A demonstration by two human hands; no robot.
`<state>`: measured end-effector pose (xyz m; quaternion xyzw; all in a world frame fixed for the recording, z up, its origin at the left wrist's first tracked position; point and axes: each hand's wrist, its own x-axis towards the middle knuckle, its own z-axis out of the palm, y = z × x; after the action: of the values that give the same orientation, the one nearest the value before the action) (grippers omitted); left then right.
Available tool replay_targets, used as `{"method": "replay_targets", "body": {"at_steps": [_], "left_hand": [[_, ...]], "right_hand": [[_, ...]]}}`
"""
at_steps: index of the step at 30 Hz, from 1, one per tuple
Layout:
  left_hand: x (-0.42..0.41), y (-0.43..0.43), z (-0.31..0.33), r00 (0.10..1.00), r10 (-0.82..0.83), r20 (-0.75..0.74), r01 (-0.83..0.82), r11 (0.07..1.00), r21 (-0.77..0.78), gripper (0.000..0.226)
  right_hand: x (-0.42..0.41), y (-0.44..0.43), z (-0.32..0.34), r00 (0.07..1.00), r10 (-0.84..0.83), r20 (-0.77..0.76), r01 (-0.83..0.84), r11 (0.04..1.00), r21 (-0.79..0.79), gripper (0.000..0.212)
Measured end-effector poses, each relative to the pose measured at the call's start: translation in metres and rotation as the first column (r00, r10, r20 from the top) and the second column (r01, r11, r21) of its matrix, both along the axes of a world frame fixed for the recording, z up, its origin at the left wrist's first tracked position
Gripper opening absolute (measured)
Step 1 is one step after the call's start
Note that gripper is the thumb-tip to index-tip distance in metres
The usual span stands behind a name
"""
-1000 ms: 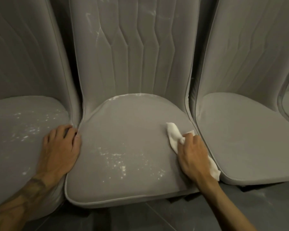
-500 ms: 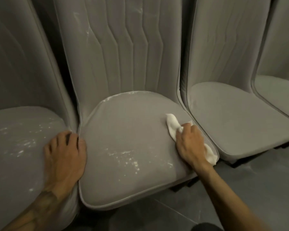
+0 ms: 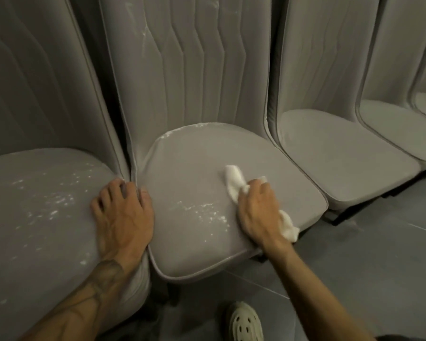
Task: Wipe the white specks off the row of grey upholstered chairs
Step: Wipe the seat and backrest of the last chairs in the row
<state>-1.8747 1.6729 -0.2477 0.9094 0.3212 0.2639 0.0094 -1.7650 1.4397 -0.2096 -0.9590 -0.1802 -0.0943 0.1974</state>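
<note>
The middle chair [image 3: 194,173], one of a row of grey upholstered seats standing side by side, fills the centre of the view. White specks [image 3: 204,212] are scattered on its cushion toward 6 o'clock, near the front edge, and a thin white line runs along the back rim at 12 o'clock. Faint white smears mark its backrest [image 3: 143,35], toward 11 o'clock of the view.

The right hand [image 3: 258,212] lies on this cushion at its 4 o'clock side. Its fingers are curled round a white cloth [image 3: 234,179] and press it onto the fabric. One end of the cloth sticks out past the knuckles toward 11 o'clock. The other end trails out by the wrist toward 4 o'clock, at the cushion's edge. The hand is just beside the specks, at their 3 o'clock.

The left hand [image 3: 124,217] rests flat with its fingers straight and spread, grasping nothing. It lies on the right edge of the left chair [image 3: 22,242], at 9 o'clock of the view, with its fingertips at the gap between the two chairs. More white flecks [image 3: 57,200] dot that cushion. A tattoo [image 3: 103,274] shows on the left forearm.

Toward 3 o'clock stands the next chair [image 3: 342,153], its cushion an even grey, and the far chair [image 3: 399,129] is beyond it. At 6 o'clock a pale perforated shoe [image 3: 246,323] stands on the dark tiled floor [image 3: 379,254].
</note>
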Motion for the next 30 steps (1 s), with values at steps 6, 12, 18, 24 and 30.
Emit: {"method": "replay_targets", "body": {"at_steps": [6,12,18,24,30], "left_hand": [[-0.001,0.000,0.001,1.000,-0.017,0.004,0.017,0.999,-0.031,0.035],[0.001,0.000,0.000,1.000,-0.003,-0.002,0.003,1.000,-0.003,0.034],[0.002,0.005,-0.007,1.000,-0.008,0.024,0.007,0.999,0.044,0.031],[0.003,0.003,-0.005,1.000,0.015,-0.005,-0.015,0.999,0.050,0.027],[0.001,0.003,-0.003,0.999,0.024,-0.043,-0.022,0.999,0.038,0.029]], "right_hand": [[-0.022,0.016,-0.008,0.960,0.280,0.011,-0.280,0.960,-0.002,0.024],[-0.003,0.018,-0.003,0.996,0.082,0.021,-0.081,0.996,-0.043,0.028],[-0.027,0.012,-0.008,0.907,0.422,-0.015,-0.422,0.907,0.003,0.027],[0.052,0.032,0.002,0.989,0.143,-0.024,-0.145,0.977,-0.155,0.031],[-0.008,0.037,-0.011,0.789,0.613,-0.049,-0.615,0.788,-0.032,0.028]]}}
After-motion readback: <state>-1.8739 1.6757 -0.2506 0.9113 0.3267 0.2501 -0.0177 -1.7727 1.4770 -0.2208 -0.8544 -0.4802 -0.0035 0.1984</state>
